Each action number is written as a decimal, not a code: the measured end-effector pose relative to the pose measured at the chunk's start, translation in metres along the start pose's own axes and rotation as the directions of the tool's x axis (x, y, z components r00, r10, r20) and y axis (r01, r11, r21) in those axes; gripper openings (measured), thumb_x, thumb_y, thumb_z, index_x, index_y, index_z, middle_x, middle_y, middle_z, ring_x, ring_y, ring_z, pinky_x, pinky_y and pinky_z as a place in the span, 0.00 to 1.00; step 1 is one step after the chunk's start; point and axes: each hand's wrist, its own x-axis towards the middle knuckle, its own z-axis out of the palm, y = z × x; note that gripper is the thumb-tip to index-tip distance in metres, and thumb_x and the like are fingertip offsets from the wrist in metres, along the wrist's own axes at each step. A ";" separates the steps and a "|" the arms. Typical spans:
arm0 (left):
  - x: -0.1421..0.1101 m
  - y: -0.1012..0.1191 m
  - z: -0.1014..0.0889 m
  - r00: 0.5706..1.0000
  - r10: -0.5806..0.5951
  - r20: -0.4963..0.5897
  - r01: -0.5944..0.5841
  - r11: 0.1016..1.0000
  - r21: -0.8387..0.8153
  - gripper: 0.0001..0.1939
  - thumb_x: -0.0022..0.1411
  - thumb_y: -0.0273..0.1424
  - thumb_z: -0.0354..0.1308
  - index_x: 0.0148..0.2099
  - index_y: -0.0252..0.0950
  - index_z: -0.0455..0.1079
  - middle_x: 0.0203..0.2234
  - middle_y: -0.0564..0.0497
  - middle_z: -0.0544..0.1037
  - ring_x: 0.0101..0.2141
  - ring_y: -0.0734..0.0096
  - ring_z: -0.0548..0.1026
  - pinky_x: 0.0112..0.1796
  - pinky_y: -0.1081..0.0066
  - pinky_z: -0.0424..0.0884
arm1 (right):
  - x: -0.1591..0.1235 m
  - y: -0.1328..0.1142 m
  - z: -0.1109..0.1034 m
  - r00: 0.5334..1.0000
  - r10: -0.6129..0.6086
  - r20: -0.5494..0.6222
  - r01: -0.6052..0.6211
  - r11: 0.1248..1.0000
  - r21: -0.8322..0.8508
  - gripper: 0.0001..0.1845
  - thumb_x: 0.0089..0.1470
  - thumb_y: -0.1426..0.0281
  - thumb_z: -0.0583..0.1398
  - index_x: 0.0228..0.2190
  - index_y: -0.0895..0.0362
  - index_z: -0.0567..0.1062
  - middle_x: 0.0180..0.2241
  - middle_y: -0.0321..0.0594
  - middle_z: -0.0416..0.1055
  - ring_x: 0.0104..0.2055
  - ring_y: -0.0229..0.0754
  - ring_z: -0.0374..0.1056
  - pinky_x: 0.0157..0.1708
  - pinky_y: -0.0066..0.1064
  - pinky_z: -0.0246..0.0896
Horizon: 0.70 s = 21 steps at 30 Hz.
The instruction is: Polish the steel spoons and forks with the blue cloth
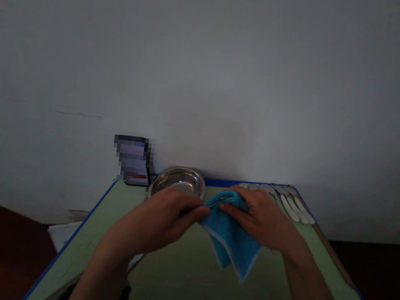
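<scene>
My left hand pinches one end of a slim, shiny metal utensil, which looks like a piece of cutlery; its exact kind is hidden. Folded over the utensil's other end is a blue cloth with a pale edge, its corners hanging down above the table. My right hand is closed on the cloth, thumb toward me, pressing it against the metal. Behind my left hand stands a round stainless-steel bowl, partly covered by that hand.
Several utensils with white handles lie at the table's back right, partly behind my right hand. A phone-like screen leans at the back left against the wall. The green table has a blue edge; a brown strip runs along its right side.
</scene>
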 end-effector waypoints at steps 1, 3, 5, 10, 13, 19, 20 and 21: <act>0.000 0.000 0.000 1.000 0.000 -0.001 0.000 1.000 0.004 0.19 0.65 0.37 0.42 0.26 0.35 0.65 0.17 0.56 0.65 0.21 0.77 0.65 0.25 0.75 0.55 | 0.000 0.000 0.001 1.000 -0.002 -0.010 0.002 1.000 0.002 0.16 0.57 0.58 0.50 0.29 0.56 0.68 0.25 0.35 0.68 0.27 0.37 0.64 0.28 0.29 0.52; 0.000 -0.001 0.000 1.000 0.004 -0.006 -0.004 1.000 0.014 0.19 0.65 0.37 0.42 0.26 0.35 0.65 0.17 0.57 0.65 0.21 0.77 0.65 0.25 0.74 0.55 | 0.001 -0.001 0.003 1.000 0.000 -0.029 0.000 1.000 0.008 0.17 0.57 0.58 0.49 0.28 0.56 0.68 0.24 0.34 0.68 0.27 0.36 0.63 0.28 0.29 0.51; 0.000 -0.001 0.000 1.000 0.006 -0.009 -0.006 1.000 0.016 0.19 0.65 0.37 0.42 0.26 0.35 0.65 0.17 0.57 0.65 0.21 0.77 0.65 0.25 0.74 0.55 | 0.002 -0.001 0.004 0.999 0.008 -0.031 -0.007 1.000 0.020 0.18 0.57 0.58 0.49 0.26 0.56 0.67 0.21 0.33 0.66 0.25 0.35 0.62 0.27 0.28 0.51; -0.001 -0.002 -0.001 1.000 -0.005 0.003 0.005 1.000 0.002 0.19 0.65 0.38 0.42 0.27 0.35 0.66 0.19 0.56 0.67 0.22 0.77 0.65 0.26 0.74 0.56 | 0.002 0.001 0.006 1.000 0.010 -0.020 -0.009 0.999 0.053 0.19 0.58 0.56 0.48 0.25 0.56 0.66 0.22 0.33 0.66 0.25 0.35 0.62 0.27 0.28 0.52; -0.002 -0.002 -0.002 1.000 0.001 0.021 -0.001 1.000 0.003 0.19 0.65 0.38 0.42 0.27 0.35 0.66 0.19 0.56 0.68 0.22 0.77 0.65 0.26 0.75 0.56 | 0.002 0.002 0.005 1.000 -0.007 0.015 0.006 0.997 0.077 0.19 0.58 0.56 0.47 0.26 0.56 0.66 0.22 0.33 0.66 0.25 0.35 0.62 0.27 0.28 0.53; -0.004 -0.002 -0.005 0.997 0.004 0.083 -0.003 1.000 -0.017 0.19 0.65 0.38 0.42 0.31 0.36 0.70 0.22 0.54 0.72 0.25 0.76 0.68 0.28 0.76 0.60 | -0.005 0.004 -0.007 0.989 -0.078 0.127 0.056 0.983 0.174 0.14 0.59 0.61 0.49 0.33 0.57 0.68 0.28 0.36 0.69 0.30 0.35 0.64 0.31 0.28 0.56; -0.004 -0.001 -0.005 0.996 0.006 0.088 -0.003 1.000 -0.029 0.19 0.65 0.38 0.42 0.32 0.36 0.70 0.23 0.54 0.73 0.25 0.76 0.69 0.29 0.76 0.61 | -0.006 0.004 -0.009 0.983 -0.102 0.152 0.071 0.978 0.194 0.13 0.59 0.62 0.49 0.35 0.58 0.68 0.30 0.36 0.69 0.30 0.35 0.64 0.32 0.27 0.57; -0.004 -0.001 -0.006 0.996 0.009 0.090 -0.005 0.999 -0.043 0.18 0.65 0.38 0.42 0.33 0.36 0.71 0.23 0.54 0.74 0.26 0.76 0.69 0.29 0.76 0.61 | -0.008 0.005 -0.012 0.976 -0.127 0.175 0.088 0.973 0.213 0.12 0.58 0.63 0.50 0.36 0.58 0.68 0.31 0.37 0.69 0.31 0.36 0.65 0.33 0.27 0.58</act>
